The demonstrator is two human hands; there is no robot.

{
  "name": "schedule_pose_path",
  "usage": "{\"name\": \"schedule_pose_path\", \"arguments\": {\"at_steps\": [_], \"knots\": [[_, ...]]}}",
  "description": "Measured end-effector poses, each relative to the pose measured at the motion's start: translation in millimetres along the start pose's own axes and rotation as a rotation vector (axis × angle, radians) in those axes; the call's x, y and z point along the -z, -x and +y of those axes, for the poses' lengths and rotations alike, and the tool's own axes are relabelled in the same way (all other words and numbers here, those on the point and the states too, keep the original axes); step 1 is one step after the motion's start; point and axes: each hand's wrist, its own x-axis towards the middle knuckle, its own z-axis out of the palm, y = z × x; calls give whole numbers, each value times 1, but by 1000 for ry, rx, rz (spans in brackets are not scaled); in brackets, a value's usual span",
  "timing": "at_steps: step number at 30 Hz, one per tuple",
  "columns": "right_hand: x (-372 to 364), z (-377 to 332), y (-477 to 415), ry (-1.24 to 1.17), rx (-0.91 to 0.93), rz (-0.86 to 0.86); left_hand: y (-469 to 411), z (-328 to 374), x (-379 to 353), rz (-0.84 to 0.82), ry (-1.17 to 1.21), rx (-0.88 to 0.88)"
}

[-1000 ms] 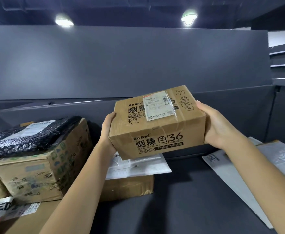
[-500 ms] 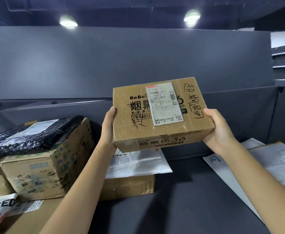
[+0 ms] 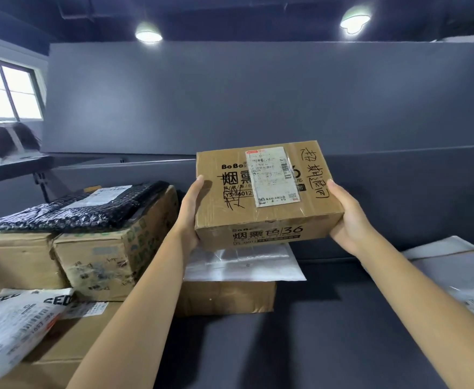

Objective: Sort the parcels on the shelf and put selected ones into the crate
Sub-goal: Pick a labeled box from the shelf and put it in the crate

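I hold a brown cardboard parcel in the air above the dark shelf, its top tilted toward me. A white shipping label and black handwriting cover that top face. My left hand grips the parcel's left end and my right hand grips its right end. Under it lies a white flat mailer on a low brown box. No crate is in view.
At the left a stack of cardboard boxes carries a black bubble-wrap bag. A white printed bag lies at the front left. Grey-white mailers lie at the right. A dark back panel closes the shelf behind.
The parcel has tipped further toward me, showing more of its labelled top and less of its front. My view has swung left, bringing a window into sight.
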Motion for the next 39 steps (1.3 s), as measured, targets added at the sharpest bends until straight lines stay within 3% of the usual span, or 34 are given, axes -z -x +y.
{"name": "schedule_pose_path", "arguments": {"at_steps": [8,14,27,33,39], "knots": [[4,10,1,-22,40,8,7,-5,2,28,-20,35],[42,-3,22,-21,90,58,5,-17,-38,-47,13,-11],[209,-86,180,119,228,501,22,-108,-240,-581,184,54],[226,-98,280,165,260,660,74,-145,-294,-768,233,161],[215,-77,356,235,185,821,127,-157,-303,-885,247,260]]}}
